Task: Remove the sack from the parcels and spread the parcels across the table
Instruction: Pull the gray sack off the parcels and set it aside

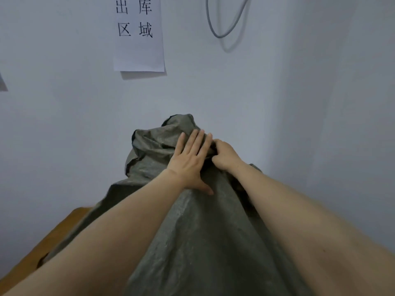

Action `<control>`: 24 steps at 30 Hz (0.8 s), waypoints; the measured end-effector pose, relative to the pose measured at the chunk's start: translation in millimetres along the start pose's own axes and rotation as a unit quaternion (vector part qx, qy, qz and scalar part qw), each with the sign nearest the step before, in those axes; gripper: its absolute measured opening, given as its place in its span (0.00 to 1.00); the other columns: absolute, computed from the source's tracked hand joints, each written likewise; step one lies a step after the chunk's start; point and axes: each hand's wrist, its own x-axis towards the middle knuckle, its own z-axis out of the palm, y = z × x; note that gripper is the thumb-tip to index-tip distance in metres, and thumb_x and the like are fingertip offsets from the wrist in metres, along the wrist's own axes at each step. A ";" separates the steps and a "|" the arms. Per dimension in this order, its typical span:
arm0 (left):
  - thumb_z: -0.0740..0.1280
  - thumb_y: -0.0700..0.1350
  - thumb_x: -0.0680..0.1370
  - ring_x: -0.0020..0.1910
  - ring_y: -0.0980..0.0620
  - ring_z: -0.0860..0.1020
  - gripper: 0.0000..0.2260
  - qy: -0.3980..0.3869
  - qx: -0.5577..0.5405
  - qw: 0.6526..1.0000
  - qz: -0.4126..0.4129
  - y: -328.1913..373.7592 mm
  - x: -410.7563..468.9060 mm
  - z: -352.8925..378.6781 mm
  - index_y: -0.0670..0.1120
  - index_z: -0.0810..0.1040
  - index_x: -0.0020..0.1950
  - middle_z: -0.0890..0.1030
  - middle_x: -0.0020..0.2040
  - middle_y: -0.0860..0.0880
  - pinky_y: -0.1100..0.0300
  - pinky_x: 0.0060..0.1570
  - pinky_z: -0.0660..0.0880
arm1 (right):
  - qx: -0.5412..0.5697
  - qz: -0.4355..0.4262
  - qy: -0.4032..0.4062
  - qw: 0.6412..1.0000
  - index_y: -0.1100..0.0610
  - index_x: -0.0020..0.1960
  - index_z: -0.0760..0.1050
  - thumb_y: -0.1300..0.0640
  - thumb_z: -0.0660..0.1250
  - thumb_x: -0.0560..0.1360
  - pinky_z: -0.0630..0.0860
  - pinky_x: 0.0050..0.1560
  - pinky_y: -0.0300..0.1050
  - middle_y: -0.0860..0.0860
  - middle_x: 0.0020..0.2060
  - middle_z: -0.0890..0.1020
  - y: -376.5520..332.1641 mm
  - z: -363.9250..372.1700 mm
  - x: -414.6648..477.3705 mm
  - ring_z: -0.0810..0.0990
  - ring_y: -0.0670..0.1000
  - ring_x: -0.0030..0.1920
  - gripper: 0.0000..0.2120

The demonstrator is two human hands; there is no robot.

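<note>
Fingers of our left hand lie straight on the sack; just beside them our right hand clenches a fold. No parcels show; nothing seems done yet.

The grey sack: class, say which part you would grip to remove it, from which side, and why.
Probably the bunched slack at the top of the sack, taken from above and drawn upward. It stands as a draped cone, and folds gather at its peak; the right hand grips a fold there, the left hand lies flat.
</note>
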 end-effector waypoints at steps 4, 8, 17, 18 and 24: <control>0.67 0.61 0.71 0.71 0.47 0.66 0.47 -0.017 0.024 0.999 -0.017 9.7 2.2 22.8 0.42 0.43 0.77 0.71 0.66 0.45 0.46 0.71 0.31 | 0.079 0.000 -0.096 0.992 0.57 0.51 0.74 0.68 0.68 0.69 0.72 0.42 0.38 0.51 0.41 0.77 21.7 1.4 -22.6 0.76 0.53 0.46 0.13; 0.58 0.47 0.79 0.53 0.49 0.80 0.13 -0.060 -0.023 0.998 0.001 10.1 0.0 39.4 0.46 0.71 0.62 0.83 0.47 0.49 0.49 0.75 0.37 | 0.076 0.030 -0.070 0.994 0.49 0.72 0.64 0.49 0.77 0.66 0.68 0.65 0.47 0.51 0.68 0.68 59.5 -16.4 -40.3 0.69 0.52 0.65 0.38; 0.67 0.67 0.70 0.44 0.45 0.76 0.25 -0.282 -0.213 0.933 -0.068 -17.0 -15.4 38.5 0.43 0.73 0.40 0.79 0.45 0.44 0.57 0.44 0.69 | -0.195 0.040 -0.305 0.931 0.46 0.77 0.33 0.39 0.77 0.60 0.38 0.71 0.70 0.50 0.78 0.51 92.7 49.6 -86.5 0.46 0.56 0.78 0.64; 0.65 0.68 0.70 0.47 0.46 0.76 0.27 -0.319 -0.217 0.919 -0.079 -17.4 -19.6 38.2 0.42 0.74 0.43 0.79 0.50 0.43 0.56 0.47 0.70 | -0.196 0.038 -0.297 0.934 0.48 0.78 0.40 0.44 0.75 0.65 0.41 0.72 0.69 0.53 0.75 0.60 92.1 60.4 -89.1 0.55 0.57 0.76 0.55; 0.58 0.66 0.75 0.62 0.44 0.73 0.31 -0.242 -0.094 0.960 -0.102 -22.0 -31.6 43.1 0.45 0.70 0.68 0.73 0.66 0.43 0.52 0.60 0.69 | -0.069 0.064 -0.314 0.945 0.61 0.48 0.72 0.61 0.63 0.73 0.74 0.49 0.48 0.54 0.48 0.78 88.8 67.6 -80.1 0.77 0.54 0.48 0.05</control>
